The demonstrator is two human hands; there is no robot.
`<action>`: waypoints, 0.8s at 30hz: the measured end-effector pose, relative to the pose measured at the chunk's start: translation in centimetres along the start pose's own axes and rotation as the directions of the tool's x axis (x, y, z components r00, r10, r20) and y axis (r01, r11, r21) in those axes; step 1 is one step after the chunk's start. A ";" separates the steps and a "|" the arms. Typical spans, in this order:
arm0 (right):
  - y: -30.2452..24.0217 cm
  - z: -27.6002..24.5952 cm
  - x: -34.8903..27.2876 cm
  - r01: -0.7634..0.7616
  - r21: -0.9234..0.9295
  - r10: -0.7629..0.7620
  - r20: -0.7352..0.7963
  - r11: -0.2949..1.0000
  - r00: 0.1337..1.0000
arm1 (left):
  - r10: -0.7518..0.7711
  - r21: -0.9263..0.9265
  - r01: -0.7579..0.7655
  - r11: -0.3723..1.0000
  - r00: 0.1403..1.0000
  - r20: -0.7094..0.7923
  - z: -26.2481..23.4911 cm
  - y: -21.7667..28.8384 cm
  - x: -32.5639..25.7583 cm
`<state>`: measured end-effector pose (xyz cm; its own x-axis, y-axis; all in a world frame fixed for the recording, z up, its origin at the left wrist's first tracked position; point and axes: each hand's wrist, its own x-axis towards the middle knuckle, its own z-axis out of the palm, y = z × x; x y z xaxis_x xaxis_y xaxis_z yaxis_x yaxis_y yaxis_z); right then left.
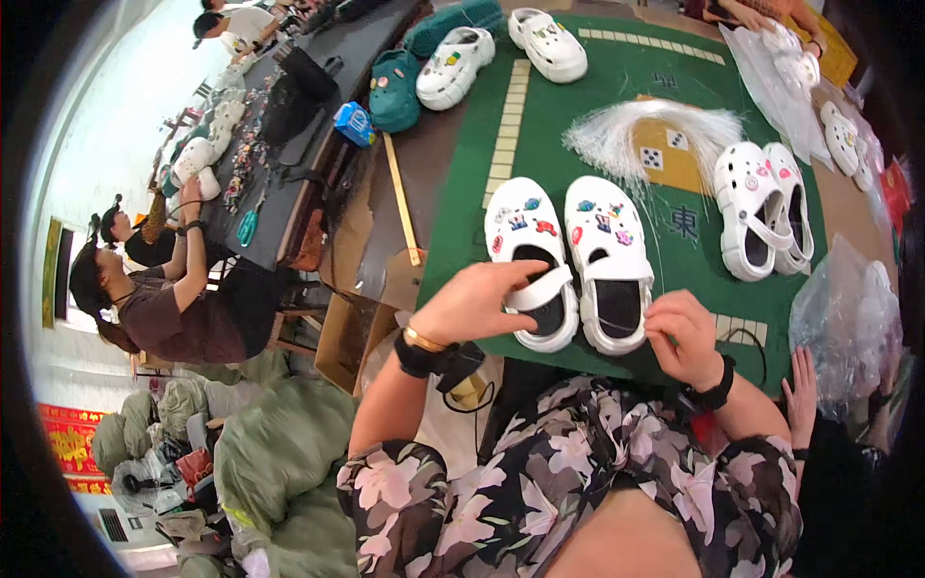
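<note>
Two white clogs with colourful charms lie side by side before me, toes pointing away. My left hand (462, 303) grips the outer side of the left clog (522, 207), its index finger in the foot opening and its thumb by the heel strap (540, 290). Just right of the right clog's heel is my right hand (686, 332), fingers curled together; anything held between them is too small to make out. The right clog (605, 217) has a dark insole, and its strap is not visible across the opening.
A green mat (462, 226) covers the table, with a bundle of clear threads (617, 130) on brown card. Another white pair (747, 207) lies right, beside a clear plastic bag (838, 308). White and teal clogs (395, 91) sit at the far left. Other people work around.
</note>
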<state>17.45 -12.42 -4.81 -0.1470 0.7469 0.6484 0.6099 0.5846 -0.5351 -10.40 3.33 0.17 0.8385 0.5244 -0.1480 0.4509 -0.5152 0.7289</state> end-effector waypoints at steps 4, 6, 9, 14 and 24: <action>-0.9 0.6 0.0 0.063 0.018 -0.064 0.012 0.998 0.998 | -0.018 0.206 -0.003 0.978 0.995 0.102 0.9 1.9 1.2; -1.3 0.9 0.7 0.098 0.051 -0.099 0.029 0.994 0.995 | 0.049 0.219 -0.060 0.974 0.997 0.054 1.5 1.0 1.5; -1.3 1.6 1.2 0.108 0.078 -0.112 0.048 0.991 0.993 | 0.045 0.294 -0.079 0.953 0.992 0.119 1.5 0.7 2.0; -1.1 2.8 2.1 0.131 0.113 -0.137 0.052 0.985 0.989 | 0.106 0.223 -0.128 0.966 0.988 0.109 1.1 0.3 1.8; -0.8 3.8 1.9 0.095 0.113 -0.101 0.047 0.989 0.994 | 0.020 0.237 -0.037 0.971 0.997 0.073 2.2 -0.1 1.5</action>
<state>13.69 -10.23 -5.21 -0.2443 0.6981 0.6731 0.5014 0.6851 -0.5285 -8.47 2.68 -1.58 0.8675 0.4629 -0.1821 0.4793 -0.6799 0.5549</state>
